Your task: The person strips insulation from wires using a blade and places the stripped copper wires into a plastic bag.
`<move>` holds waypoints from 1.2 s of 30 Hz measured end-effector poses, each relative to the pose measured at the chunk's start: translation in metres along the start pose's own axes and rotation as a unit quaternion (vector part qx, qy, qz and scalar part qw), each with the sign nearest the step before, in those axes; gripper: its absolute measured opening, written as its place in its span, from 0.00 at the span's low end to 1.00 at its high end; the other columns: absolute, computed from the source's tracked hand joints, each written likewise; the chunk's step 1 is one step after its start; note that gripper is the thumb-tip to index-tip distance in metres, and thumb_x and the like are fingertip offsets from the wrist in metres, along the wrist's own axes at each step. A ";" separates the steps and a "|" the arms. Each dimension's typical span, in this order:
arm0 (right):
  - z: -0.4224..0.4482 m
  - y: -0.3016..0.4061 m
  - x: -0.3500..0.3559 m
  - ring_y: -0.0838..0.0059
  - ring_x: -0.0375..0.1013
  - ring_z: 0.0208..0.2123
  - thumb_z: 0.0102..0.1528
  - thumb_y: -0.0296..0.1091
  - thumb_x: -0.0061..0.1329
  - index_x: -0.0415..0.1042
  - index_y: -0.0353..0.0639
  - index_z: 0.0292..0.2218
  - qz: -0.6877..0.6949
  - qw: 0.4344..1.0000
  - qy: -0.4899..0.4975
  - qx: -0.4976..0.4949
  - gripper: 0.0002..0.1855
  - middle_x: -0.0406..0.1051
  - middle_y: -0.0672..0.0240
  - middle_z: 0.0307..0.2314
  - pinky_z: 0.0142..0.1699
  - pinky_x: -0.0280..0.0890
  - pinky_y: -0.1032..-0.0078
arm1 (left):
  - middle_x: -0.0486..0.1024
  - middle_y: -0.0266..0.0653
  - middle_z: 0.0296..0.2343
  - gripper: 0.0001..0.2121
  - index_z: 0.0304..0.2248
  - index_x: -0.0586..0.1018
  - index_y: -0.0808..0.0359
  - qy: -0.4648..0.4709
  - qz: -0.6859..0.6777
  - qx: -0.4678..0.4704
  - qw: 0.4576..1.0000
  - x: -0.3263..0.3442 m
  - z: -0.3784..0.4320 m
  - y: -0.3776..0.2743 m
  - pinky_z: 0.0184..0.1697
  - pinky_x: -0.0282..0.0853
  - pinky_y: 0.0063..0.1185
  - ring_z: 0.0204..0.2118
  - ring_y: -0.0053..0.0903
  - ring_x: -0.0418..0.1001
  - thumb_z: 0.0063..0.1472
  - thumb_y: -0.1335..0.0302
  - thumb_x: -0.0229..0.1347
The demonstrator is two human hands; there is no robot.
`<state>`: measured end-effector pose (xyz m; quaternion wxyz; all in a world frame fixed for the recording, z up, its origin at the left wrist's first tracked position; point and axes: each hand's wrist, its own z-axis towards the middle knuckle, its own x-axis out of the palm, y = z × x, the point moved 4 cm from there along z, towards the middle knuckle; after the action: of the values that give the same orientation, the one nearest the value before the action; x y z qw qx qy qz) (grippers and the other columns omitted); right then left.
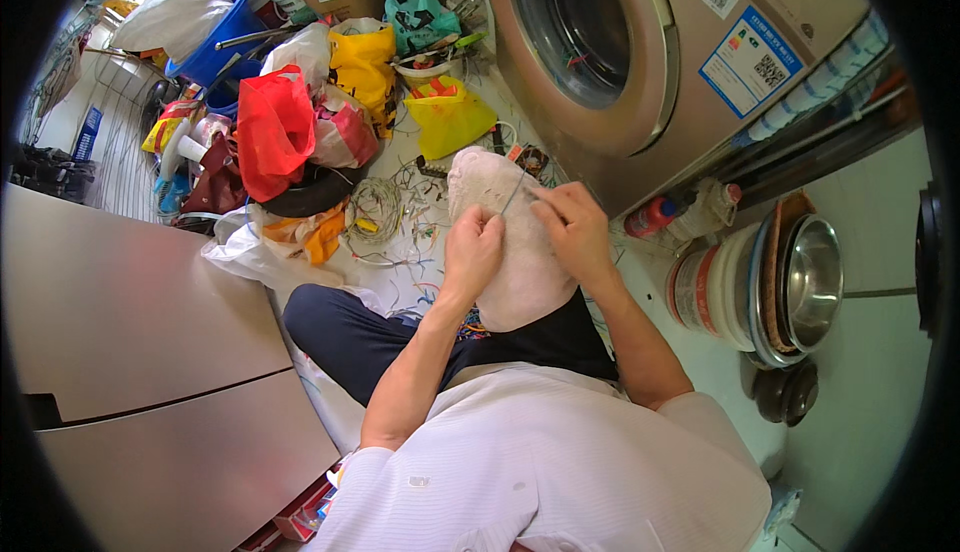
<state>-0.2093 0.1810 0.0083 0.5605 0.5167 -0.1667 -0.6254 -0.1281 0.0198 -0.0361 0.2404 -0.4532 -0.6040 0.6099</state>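
Observation:
A pale pink fleecy cloth [517,274] is draped over my bent right knee. Above it, my left hand [474,248] pinches a thin blue-grey wire [514,190] between thumb and forefinger. The wire's free length slants up and away from that grip. Just right of the wire is my right hand [574,225], its fingers curled around a small grey object [531,194]. That object is mostly hidden, and I cannot tell what it is. Below the cloth, by my lap, a bunch of coloured wires [472,325] shows.
Wire scraps and a coil of pale cable [375,209] lie on the floor. Beyond are a yellow plastic bag [448,118], a red bag [274,135] and a blue bucket [214,41]. A front-loading washing machine [660,124] stands ahead right, stacked buckets and basins [720,289] at right.

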 end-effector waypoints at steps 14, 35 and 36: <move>-0.009 0.002 0.025 0.61 0.74 0.27 0.51 0.34 0.60 0.79 0.45 0.38 -0.075 0.993 0.052 -0.074 0.11 0.72 0.65 0.30 0.30 0.68 0.68 | 0.76 0.55 0.26 0.08 0.30 0.75 0.71 0.013 0.083 0.040 0.996 -0.002 0.003 -0.013 0.35 0.69 0.36 0.32 0.50 0.75 0.60 0.73 0.52; -0.013 0.013 0.029 0.63 0.75 0.29 0.52 0.31 0.59 0.79 0.42 0.39 -0.121 0.988 0.059 -0.081 0.12 0.72 0.64 0.33 0.34 0.70 0.70 | 0.71 0.41 0.17 0.07 0.28 0.72 0.70 0.017 0.026 0.019 0.999 -0.029 -0.055 0.007 0.26 0.64 0.25 0.20 0.24 0.67 0.61 0.75 0.53; -0.013 0.013 0.029 0.63 0.75 0.29 0.52 0.31 0.59 0.79 0.42 0.39 -0.122 0.987 0.059 -0.081 0.12 0.72 0.64 0.33 0.34 0.70 0.70 | 0.71 0.40 0.17 0.07 0.28 0.72 0.70 0.019 0.022 0.000 1.000 -0.032 -0.060 0.004 0.26 0.64 0.24 0.20 0.22 0.67 0.61 0.75 0.54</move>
<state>-0.1870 0.1564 -0.0004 0.5289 0.5221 -0.0180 -0.6689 -0.0610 0.0236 -0.0234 0.2383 -0.4778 -0.5894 0.6062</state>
